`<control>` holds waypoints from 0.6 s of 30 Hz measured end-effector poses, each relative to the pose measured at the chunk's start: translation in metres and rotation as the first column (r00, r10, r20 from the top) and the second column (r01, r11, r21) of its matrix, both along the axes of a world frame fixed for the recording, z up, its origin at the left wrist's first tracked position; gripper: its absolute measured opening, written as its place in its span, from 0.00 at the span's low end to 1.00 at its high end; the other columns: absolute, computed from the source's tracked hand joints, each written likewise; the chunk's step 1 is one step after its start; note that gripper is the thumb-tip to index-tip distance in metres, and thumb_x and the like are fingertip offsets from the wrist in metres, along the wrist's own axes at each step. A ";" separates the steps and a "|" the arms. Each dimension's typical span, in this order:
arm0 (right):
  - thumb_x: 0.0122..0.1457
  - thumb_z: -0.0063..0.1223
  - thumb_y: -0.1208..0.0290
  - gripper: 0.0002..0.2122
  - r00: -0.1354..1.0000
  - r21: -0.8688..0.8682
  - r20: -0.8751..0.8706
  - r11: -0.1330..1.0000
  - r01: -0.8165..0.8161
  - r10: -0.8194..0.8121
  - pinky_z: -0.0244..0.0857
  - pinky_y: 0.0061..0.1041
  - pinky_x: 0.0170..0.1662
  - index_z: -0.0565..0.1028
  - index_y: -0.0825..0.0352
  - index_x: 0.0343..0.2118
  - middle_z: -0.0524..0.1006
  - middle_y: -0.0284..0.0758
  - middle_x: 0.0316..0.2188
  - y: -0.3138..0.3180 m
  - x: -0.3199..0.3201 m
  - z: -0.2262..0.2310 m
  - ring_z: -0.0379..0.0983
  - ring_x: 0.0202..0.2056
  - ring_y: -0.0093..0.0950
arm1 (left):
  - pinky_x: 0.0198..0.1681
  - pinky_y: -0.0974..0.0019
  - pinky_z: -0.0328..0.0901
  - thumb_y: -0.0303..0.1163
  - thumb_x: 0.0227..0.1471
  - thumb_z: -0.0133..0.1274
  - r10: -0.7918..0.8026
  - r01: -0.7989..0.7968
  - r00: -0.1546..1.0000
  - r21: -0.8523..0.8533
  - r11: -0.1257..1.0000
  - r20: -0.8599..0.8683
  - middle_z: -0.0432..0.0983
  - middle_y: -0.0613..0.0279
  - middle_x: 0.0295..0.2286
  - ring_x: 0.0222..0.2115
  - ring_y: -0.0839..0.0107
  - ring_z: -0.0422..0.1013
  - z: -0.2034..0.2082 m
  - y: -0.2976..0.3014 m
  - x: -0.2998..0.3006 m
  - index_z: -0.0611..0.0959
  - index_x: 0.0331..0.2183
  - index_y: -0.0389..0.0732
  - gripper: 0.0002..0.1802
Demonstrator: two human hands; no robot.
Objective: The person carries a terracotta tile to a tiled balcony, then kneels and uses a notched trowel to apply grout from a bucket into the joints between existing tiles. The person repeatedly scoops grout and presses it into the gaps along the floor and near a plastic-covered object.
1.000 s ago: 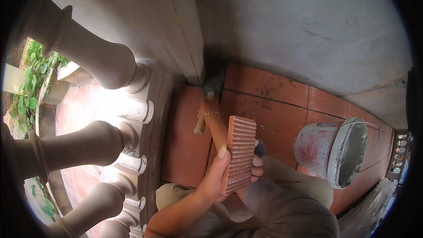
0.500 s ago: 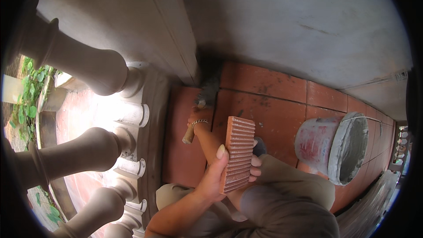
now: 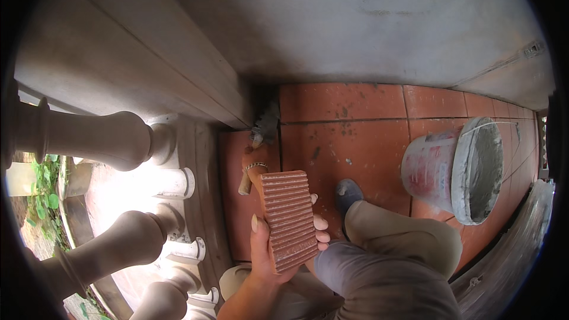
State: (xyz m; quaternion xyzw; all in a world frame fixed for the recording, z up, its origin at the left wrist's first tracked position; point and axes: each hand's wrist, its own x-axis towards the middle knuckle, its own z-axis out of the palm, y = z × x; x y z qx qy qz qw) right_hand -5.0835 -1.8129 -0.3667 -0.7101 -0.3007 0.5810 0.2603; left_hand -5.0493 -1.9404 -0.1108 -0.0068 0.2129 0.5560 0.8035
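Note:
My left hand holds a terracotta tile from beneath. Its thumb lies along the left edge and its fingertips curl round the right. The ribbed face, dusted white in its grooves, is turned up toward me. Beyond it, my right hand, a bracelet at the wrist, is closed round a trowel's wooden handle. The grey, mortar-smeared blade reaches into the dark corner, over or against a patch of mortar there; contact cannot be made out. The tile hides most of my right forearm.
A bucket of grey mortar stands right on the red tiled floor. Balusters line the left, beside a pillar. A plain wall closes the far side. Plastic sheeting lies lower right. My shoe rests mid-floor.
The view has shifted. The tile has moved left in the picture and tilts differently, uncovering my shoe. My right hand and the trowel appear slightly further left, still at the corner.

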 end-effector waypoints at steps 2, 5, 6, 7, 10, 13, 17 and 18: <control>0.59 0.51 0.61 0.20 1.000 0.016 0.015 1.000 -0.005 0.005 0.67 0.44 0.46 0.68 0.68 0.50 0.76 0.47 0.38 0.001 -0.001 0.000 0.75 0.41 0.45 | 0.47 0.55 0.73 0.75 0.54 0.37 0.013 -0.013 1.000 0.002 1.000 -0.018 0.74 0.40 0.45 0.43 0.55 0.77 0.001 -0.003 0.000 0.57 0.63 0.29 0.58; 0.59 0.51 0.61 0.20 0.999 0.038 0.033 0.999 -0.011 0.010 0.68 0.44 0.46 0.68 0.69 0.49 0.76 0.48 0.38 0.004 0.000 -0.001 0.75 0.41 0.46 | 0.46 0.51 0.72 0.78 0.53 0.34 0.009 -0.010 0.999 -0.028 1.000 -0.054 0.73 0.37 0.43 0.41 0.49 0.76 0.002 -0.008 0.001 0.57 0.62 0.27 0.61; 0.58 0.52 0.61 0.20 0.999 0.046 0.042 0.999 -0.016 0.014 0.68 0.44 0.46 0.68 0.69 0.49 0.76 0.48 0.38 0.004 -0.001 -0.001 0.75 0.41 0.46 | 0.45 0.51 0.72 0.78 0.52 0.34 0.003 -0.005 0.999 -0.029 1.000 -0.052 0.73 0.36 0.43 0.41 0.49 0.76 0.002 -0.009 0.001 0.57 0.62 0.27 0.61; 0.58 0.52 0.61 0.20 0.999 0.053 0.047 0.998 -0.018 0.015 0.68 0.44 0.46 0.68 0.69 0.49 0.76 0.48 0.38 0.004 -0.001 -0.002 0.75 0.41 0.46 | 0.45 0.51 0.72 0.78 0.52 0.34 -0.004 0.003 0.999 -0.030 1.000 -0.052 0.73 0.36 0.43 0.41 0.49 0.76 0.002 -0.010 0.001 0.57 0.62 0.27 0.61; 0.58 0.52 0.62 0.20 0.997 0.077 0.071 0.997 -0.022 0.017 0.68 0.45 0.46 0.68 0.70 0.49 0.76 0.49 0.38 0.007 0.000 -0.004 0.75 0.42 0.47 | 0.45 0.51 0.72 0.78 0.52 0.35 0.008 -0.008 1.000 -0.019 1.000 -0.027 0.73 0.36 0.43 0.41 0.50 0.76 0.000 -0.010 0.003 0.58 0.61 0.26 0.62; 0.58 0.53 0.62 0.21 0.995 0.092 0.093 0.995 -0.030 0.021 0.68 0.45 0.47 0.68 0.71 0.49 0.76 0.50 0.38 0.007 -0.001 -0.005 0.75 0.42 0.48 | 0.44 0.50 0.72 0.79 0.51 0.35 0.027 -0.028 0.999 -0.044 0.999 -0.029 0.72 0.37 0.43 0.40 0.50 0.76 0.002 -0.011 0.003 0.58 0.61 0.26 0.62; 0.57 0.53 0.63 0.21 0.992 0.117 0.122 0.992 -0.038 0.024 0.68 0.45 0.47 0.68 0.72 0.49 0.76 0.52 0.38 0.010 -0.003 -0.007 0.75 0.42 0.48 | 0.47 0.54 0.73 0.76 0.52 0.40 0.027 -0.027 1.000 0.004 1.000 0.013 0.73 0.39 0.46 0.42 0.54 0.77 0.003 -0.005 0.002 0.56 0.63 0.28 0.61; 0.57 0.53 0.63 0.21 0.991 0.122 0.129 0.992 -0.040 0.024 0.68 0.45 0.47 0.68 0.72 0.49 0.76 0.52 0.38 0.011 -0.003 -0.008 0.76 0.42 0.49 | 0.47 0.54 0.73 0.76 0.51 0.40 0.018 -0.018 1.000 0.011 1.000 0.018 0.73 0.39 0.46 0.42 0.54 0.77 0.003 -0.002 0.002 0.56 0.63 0.28 0.61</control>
